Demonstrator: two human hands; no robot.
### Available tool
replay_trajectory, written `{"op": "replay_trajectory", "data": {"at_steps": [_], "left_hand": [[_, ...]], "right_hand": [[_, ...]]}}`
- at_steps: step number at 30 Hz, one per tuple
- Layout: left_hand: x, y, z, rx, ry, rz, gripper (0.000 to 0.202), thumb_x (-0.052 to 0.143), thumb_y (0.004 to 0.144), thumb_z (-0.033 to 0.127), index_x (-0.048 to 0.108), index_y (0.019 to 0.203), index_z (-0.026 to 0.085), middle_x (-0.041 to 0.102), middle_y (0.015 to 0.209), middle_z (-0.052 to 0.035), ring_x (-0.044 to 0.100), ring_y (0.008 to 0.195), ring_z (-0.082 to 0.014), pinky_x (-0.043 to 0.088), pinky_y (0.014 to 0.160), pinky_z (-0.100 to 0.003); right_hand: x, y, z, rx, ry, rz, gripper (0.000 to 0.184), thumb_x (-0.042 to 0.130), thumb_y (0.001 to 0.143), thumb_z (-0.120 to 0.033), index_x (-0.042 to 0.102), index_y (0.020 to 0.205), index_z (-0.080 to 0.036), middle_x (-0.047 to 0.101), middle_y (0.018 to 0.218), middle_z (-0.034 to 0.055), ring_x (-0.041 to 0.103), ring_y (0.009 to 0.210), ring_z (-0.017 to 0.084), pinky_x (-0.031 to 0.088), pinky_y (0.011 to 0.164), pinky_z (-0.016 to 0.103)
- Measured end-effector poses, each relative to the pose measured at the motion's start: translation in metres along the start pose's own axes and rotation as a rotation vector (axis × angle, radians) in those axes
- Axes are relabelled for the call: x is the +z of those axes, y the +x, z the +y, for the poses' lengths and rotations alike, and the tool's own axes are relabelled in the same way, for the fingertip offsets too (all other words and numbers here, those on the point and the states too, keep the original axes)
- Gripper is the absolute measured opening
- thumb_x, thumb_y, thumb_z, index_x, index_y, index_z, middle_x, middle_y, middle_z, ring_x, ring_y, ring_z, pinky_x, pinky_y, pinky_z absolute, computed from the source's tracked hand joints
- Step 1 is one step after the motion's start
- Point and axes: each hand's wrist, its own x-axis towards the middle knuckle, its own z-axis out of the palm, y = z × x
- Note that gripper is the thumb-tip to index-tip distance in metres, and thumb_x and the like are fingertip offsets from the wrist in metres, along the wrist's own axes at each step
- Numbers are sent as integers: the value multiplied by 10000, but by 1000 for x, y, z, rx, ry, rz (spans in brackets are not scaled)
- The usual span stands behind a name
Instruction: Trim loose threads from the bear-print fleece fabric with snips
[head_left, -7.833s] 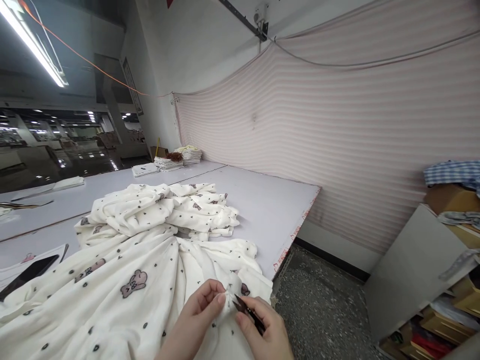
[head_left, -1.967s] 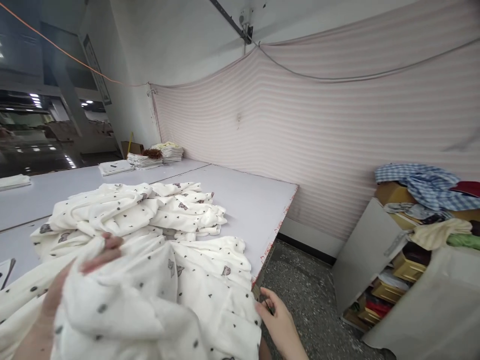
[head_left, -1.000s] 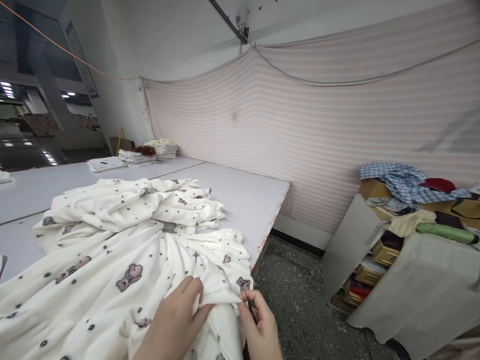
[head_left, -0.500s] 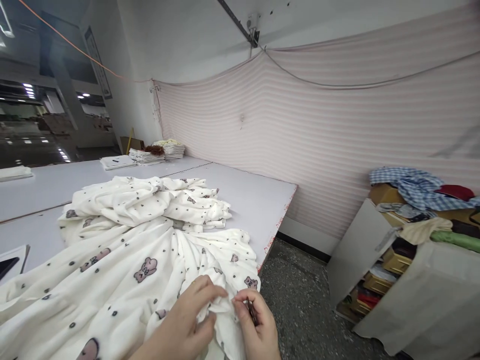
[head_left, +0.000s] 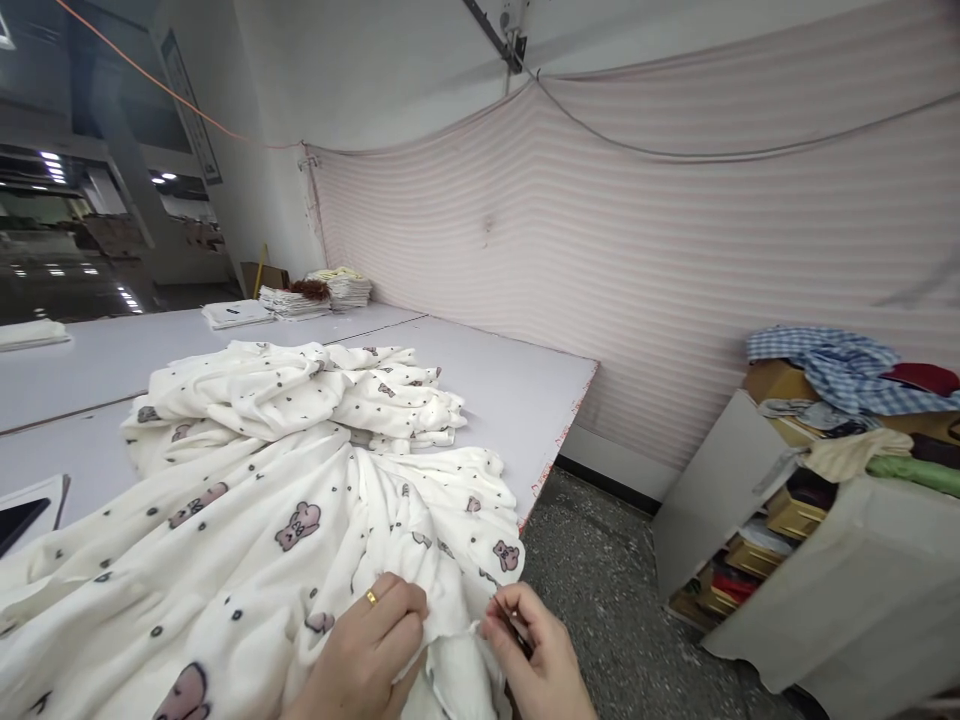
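A white fleece cloth (head_left: 247, 540) printed with small bears and dots lies bunched over the near part of a pale grey cutting table (head_left: 510, 400). My left hand (head_left: 371, 655), with a gold ring on one finger, pinches a fold at the cloth's near edge. Close to its right, my right hand (head_left: 536, 655) is closed around small dark thread snips, mostly hidden by the fingers, and touches the same fold. A second heap of the same cloth (head_left: 307, 395) lies further back.
Stacks of folded white pieces (head_left: 315, 297) sit at the table's far end by a striped pink wall curtain. A dark phone (head_left: 19, 520) lies at the left edge. On the right, a shelf (head_left: 817, 480) holds mixed fabrics, with speckled floor between.
Two seconds ago my left hand held the cloth lifted high; it came down and both hands met at the near edge. Since then they have slid slightly toward me along the fold.
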Motion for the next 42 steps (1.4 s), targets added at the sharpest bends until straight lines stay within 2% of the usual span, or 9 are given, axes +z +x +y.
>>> {"op": "replay_trajectory", "data": {"at_steps": [8, 11, 15, 20, 24, 28, 32, 35, 42], "left_hand": [[0, -2, 0, -34, 54, 15, 223, 442, 818, 16, 409, 689, 195, 544, 726, -34, 467, 684, -168, 368, 597, -274], [1, -2, 0, -58, 77, 57, 204, 457, 821, 57, 423, 684, 205, 523, 676, -19, 471, 629, -162, 367, 545, -259], [1, -4, 0, -140, 51, -13, 193, 468, 833, 101, 556, 977, 196, 543, 718, -26, 535, 652, -178, 435, 567, -261], [-13, 13, 0, -504, -337, -241, 161, 437, 887, 222, 593, 926, 227, 624, 1044, -60, 614, 893, -190, 490, 811, -287], [-26, 34, -1, -806, -635, -428, 205, 502, 866, 384, 646, 955, 270, 674, 1049, -1, 581, 1065, -221, 441, 948, -317], [-25, 37, -2, -1019, -687, -326, 254, 548, 811, 390, 663, 995, 258, 653, 1141, -16, 533, 1151, -261, 401, 1000, -376], [-22, 38, 2, -1183, -805, -175, 253, 555, 785, 386, 666, 948, 228, 697, 1012, -12, 583, 1063, -267, 445, 943, -389], [-19, 41, 4, -1208, -881, -138, 279, 559, 771, 392, 659, 954, 206, 711, 940, -18, 611, 1001, -270, 460, 916, -405], [-6, 32, -3, -1182, -787, -158, 366, 610, 732, 417, 671, 1014, 191, 651, 1171, -68, 507, 1194, -299, 367, 1036, -412]], "right_hand": [[-5, -3, -6, -164, -76, -193, 257, 638, 800, -277, 695, 1050, -285, 696, 851, 34, 652, 732, 180, 520, 683, 244], [6, 0, -10, -157, -39, -126, 361, 671, 769, -245, 645, 1128, -267, 688, 937, 51, 672, 809, 197, 537, 688, 240], [18, 3, -8, -229, -121, -51, 124, 644, 771, -198, 670, 889, -229, 648, 756, 17, 639, 659, 160, 500, 583, 207], [19, 9, -6, -339, -135, 58, 280, 465, 743, -45, 629, 899, -210, 635, 748, 24, 615, 676, 164, 471, 608, 226], [23, 21, -15, -322, -116, 75, 252, 459, 726, -47, 608, 851, -207, 622, 749, 18, 599, 676, 161, 449, 616, 224], [25, 33, -23, -135, -46, 67, 79, 537, 826, -216, 602, 782, -209, 629, 732, 16, 609, 691, 170, 463, 636, 226], [18, 27, -15, -89, -27, 8, 152, 620, 794, -326, 678, 905, -241, 672, 854, 30, 643, 797, 199, 484, 733, 242], [18, 19, -5, -80, -46, 22, 174, 634, 783, -361, 723, 894, -261, 699, 817, 29, 656, 750, 200, 494, 734, 244], [28, 22, -10, -100, -83, 23, 227, 575, 832, -368, 733, 936, -243, 717, 863, 46, 669, 787, 204, 499, 714, 241]]}}
